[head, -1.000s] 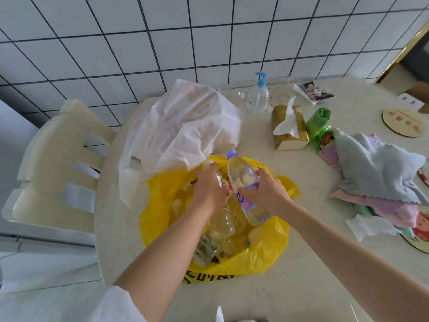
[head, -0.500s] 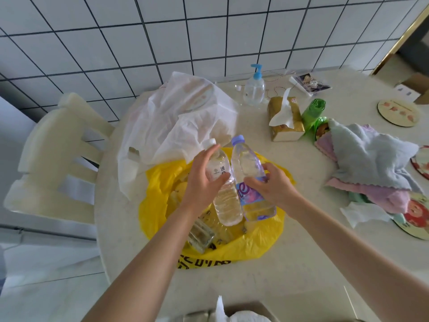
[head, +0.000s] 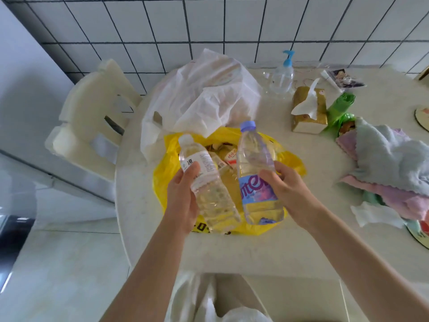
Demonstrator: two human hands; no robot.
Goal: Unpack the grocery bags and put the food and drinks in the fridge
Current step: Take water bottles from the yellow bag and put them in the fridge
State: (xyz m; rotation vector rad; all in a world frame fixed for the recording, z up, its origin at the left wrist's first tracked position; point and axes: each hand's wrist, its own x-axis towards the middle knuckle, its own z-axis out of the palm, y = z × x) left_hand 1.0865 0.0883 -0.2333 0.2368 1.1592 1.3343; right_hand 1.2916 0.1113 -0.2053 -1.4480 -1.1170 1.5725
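Left hand: your left hand (head: 183,201) curls around the lower body of the white-capped water bottle (head: 206,182), thumb lying across its white label; the bottle tilts left, cap pointing up and away from you.
Right hand: your right hand (head: 287,189) grips the blue-capped water bottle (head: 257,177) at its middle, fingers wrapped behind the blue and purple label, and the bottle stands nearly upright.
Bottles: both are clear, hold clear liquid, and are lifted side by side above the yellow bag, close together at their bases.
Yellow bag: the yellow plastic bag (head: 169,173) lies open on the table (head: 255,249) right under the bottles; small packets, some with red and white printing, show inside, though you cannot tell what they are.
White bag: the white plastic bag (head: 204,96) sits behind the yellow one, touching it, crumpled over its contents, which are hidden.
Table, right side: a pump bottle (head: 282,77), a gold tissue box (head: 308,112) with a tissue sticking out, a green bag roll (head: 340,108), and a heap of cloths (head: 390,166).
Left of table: a cream chair (head: 92,117).
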